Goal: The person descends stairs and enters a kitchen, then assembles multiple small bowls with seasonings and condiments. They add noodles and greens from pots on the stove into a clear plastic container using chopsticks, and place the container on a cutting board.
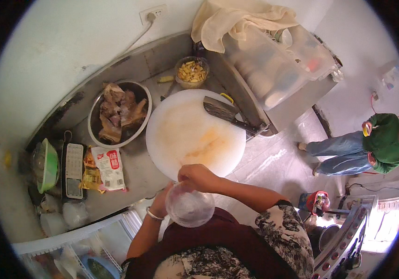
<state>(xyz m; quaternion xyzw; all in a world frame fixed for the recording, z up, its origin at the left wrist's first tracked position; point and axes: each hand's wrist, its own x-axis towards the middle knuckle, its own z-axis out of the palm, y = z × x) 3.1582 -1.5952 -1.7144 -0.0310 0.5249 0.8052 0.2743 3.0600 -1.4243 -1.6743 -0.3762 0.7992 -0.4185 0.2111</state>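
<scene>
In front of my body I hold a clear, round plastic bowl (191,208). My left hand (160,202), with a white band at its wrist, is closed on the bowl's left side, its fingers partly hidden. Curled at the upper rim, my right hand (196,177) also grips the bowl. Just beyond both hands lies a round white cutting board (176,135) with orange-brown stains. A cleaver (222,110) rests on its far right part, its dark handle reaching past the edge.
Left of the board, a metal basin (149,104) holds brown meat pieces (118,111). Behind stands a bowl of yellow chopped pieces (192,73). Seasoning bags (110,168), a scale (74,169) and a green basin (49,166) sit left. A person (362,144) stands at right.
</scene>
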